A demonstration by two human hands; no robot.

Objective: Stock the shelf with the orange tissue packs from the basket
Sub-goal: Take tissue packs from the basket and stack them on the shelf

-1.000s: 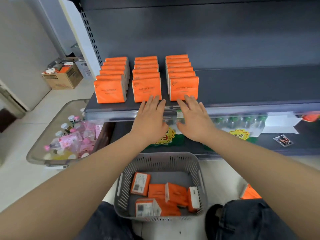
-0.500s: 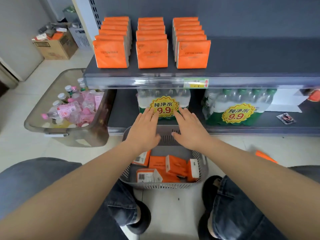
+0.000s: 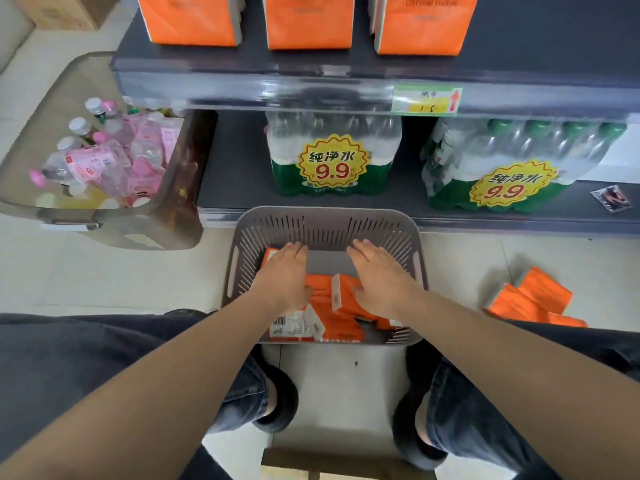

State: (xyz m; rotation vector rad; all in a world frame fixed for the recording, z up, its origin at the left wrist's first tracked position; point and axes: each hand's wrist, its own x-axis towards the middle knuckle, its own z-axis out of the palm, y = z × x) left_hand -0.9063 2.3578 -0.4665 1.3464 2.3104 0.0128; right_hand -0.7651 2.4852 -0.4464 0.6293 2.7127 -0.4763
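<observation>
Now both hands, left [image 3: 285, 277] & right [image 3: 379, 277], open flat over packs [image 3: 341, 315]; basket [image 3: 325, 225] far rim clear ahead.

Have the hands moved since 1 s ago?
Yes. The left hand and right hand dropped from the shelf edge into the basket, over the orange tissue packs.

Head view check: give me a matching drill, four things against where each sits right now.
Things:
1. grey basket
2. water packs
3. loose orange packs
4. clear bin of bottles

Places:
A. floor, right of the basket
B. lower shelf
C. floor, between the feet and the shelf
D. floor, left of the shelf

Pairs: 1-C, 2-B, 3-A, 4-D
</observation>
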